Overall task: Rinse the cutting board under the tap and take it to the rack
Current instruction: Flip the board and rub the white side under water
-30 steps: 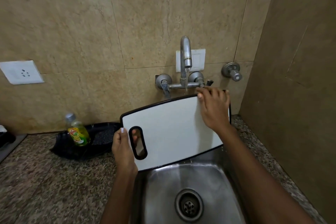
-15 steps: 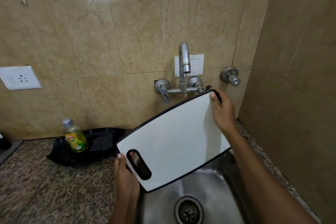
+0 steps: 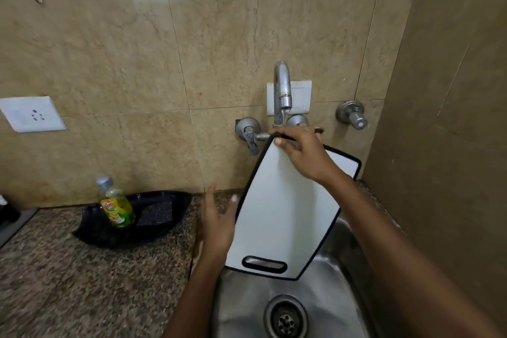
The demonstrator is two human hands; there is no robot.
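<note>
Head view: cutting board (image 3: 285,217) held on end over sink (image 3: 244,307), handle slot lowest, top edge just under tap (image 3: 282,90). Right hand (image 3: 304,156) grasps board's top edge, hiding tap's base. Left hand (image 3: 218,223) spread loose, palm against board's left edge, gripping nothing. On desk (image 3: 82,282) left: soap bottle (image 3: 116,207) leaning in black tray (image 3: 162,214). Wall socket (image 3: 31,114) far left.

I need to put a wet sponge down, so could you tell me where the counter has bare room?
The granite counter is bare in front of the black tray, up to the sink rim. The back strip is crowded by the tray and soap bottle.
</note>
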